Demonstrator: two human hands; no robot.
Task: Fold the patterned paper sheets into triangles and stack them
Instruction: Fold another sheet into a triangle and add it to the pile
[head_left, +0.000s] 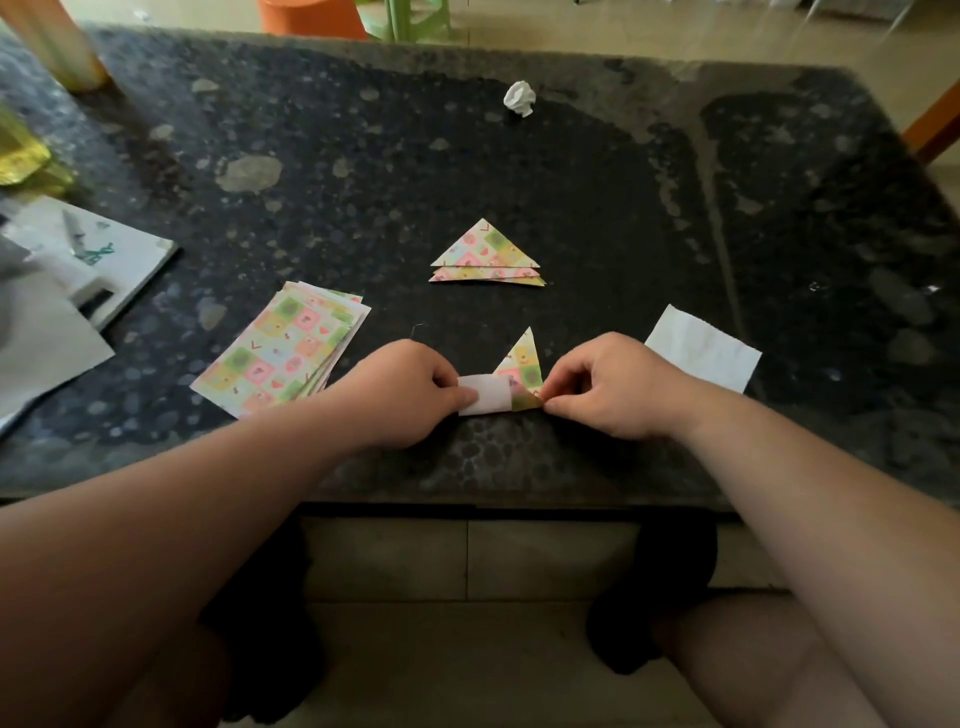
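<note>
A patterned paper sheet (514, 374) lies partly folded near the table's front edge, its white back showing at the left and a patterned point sticking up. My left hand (410, 392) holds down its white left end with curled fingers. My right hand (608, 387) pinches its right corner. Beyond them lies a stack of folded patterned triangles (485, 254). A pile of unfolded patterned sheets (283, 353) sits to the left of my left hand.
The dark speckled stone table (519, 171) carries a crumpled white paper ball (519, 97) at the back, a white square sheet (704, 347) right of my hands, and papers with a booklet (88, 260) at the left edge.
</note>
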